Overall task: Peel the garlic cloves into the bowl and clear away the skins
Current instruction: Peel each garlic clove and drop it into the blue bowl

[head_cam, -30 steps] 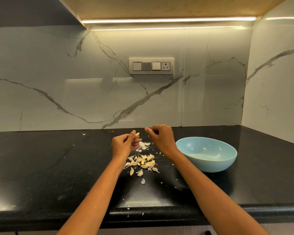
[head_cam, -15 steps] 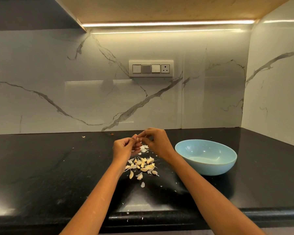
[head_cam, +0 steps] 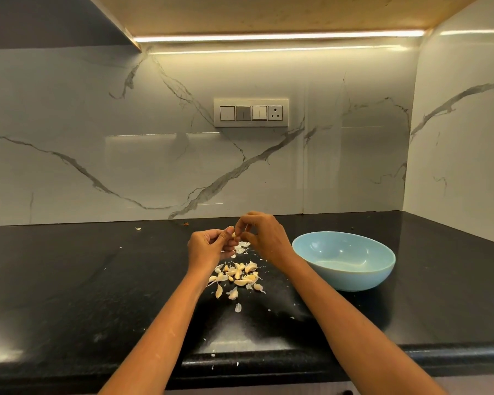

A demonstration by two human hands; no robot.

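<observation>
Above the scattered pale garlic cloves (head_cam: 238, 276) on the black stone counter (head_cam: 69, 295), left hand (head_cam: 208, 246) and right hand (head_cam: 261, 235) pinch one small clove (head_cam: 234, 235), seemingly part-peeled, near the light-blue bowl (head_cam: 344, 260).

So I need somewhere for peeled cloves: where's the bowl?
The bowl sits on the counter, just right of the right hand.

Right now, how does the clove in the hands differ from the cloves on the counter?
The held clove is up off the counter, pinched between the left hand and right hand; the pile of cloves lies loose on it. The held clove is mostly hidden by fingers; the pile shows plainly, with skins among it. Neither is in the bowl.
</observation>
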